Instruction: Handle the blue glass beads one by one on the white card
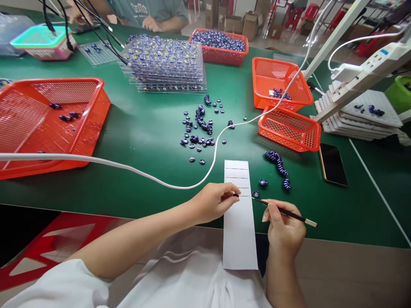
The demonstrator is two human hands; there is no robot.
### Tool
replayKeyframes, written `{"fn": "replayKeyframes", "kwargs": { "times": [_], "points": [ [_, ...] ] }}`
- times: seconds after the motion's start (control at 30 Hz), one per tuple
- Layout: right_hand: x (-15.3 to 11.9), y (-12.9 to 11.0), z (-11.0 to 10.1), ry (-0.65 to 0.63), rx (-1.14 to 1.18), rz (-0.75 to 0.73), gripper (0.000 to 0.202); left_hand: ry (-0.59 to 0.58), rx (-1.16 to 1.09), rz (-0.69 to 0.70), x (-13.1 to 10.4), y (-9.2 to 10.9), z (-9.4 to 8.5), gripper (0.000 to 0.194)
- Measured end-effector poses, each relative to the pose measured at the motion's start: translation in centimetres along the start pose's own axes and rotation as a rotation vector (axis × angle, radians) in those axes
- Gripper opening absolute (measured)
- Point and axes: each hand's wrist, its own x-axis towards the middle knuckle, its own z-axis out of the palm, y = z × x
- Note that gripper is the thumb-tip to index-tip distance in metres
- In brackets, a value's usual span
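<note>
My left hand (212,203) is closed in a pinch over a white paper strip (240,239) ruled with several dark lines. Between its thumb and forefinger shows a small dark round piece (236,195), mostly covered by the fingers. Held like a pen in my right hand (287,226) is a thin black brush (285,211) with a pale end, its tip pointing left at the strip's right edge. Close to that tip lies a shiny dark blue disc (256,193), with another blue piece (263,183) just beyond. A curved row of blue discs (278,164) lies farther right.
Loose blue discs (201,141) lie scattered mid-table. A white cable (167,185) crosses in front of them. Orange baskets stand left (96,124) and right (298,132), with a phone (333,164) beside. Stacked clear trays (167,64) stand farther back; a person (154,17) sits opposite.
</note>
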Motion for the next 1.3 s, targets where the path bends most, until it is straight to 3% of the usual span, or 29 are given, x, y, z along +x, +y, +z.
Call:
{"fn": "replayKeyframes", "kwargs": {
  "times": [0.2, 0.4, 0.97, 1.3],
  "points": [
    [0.6, 0.7, 0.1, 0.054, 0.077, 0.019, 0.013, -0.075, -0.120, -0.119, 2.6, 0.1, 1.4, 0.022],
    [0.3, 0.8, -0.2, -0.003, 0.069, 0.012, 0.009, -0.070, -0.209, -0.128, 2.7, -1.2, 2.6, 0.030],
    [0.0, 0.4, 0.1, 0.047, 0.035, 0.009, 0.012, -0.067, -0.193, 0.026, 2.7, -0.9, 1.3, 0.029],
    [0.0, 0.6, 0.1, 0.049, 0.020, -0.012, 0.012, -0.078, -0.117, 0.036, 2.6, -1.4, 1.8, 0.027]
  ]
}}
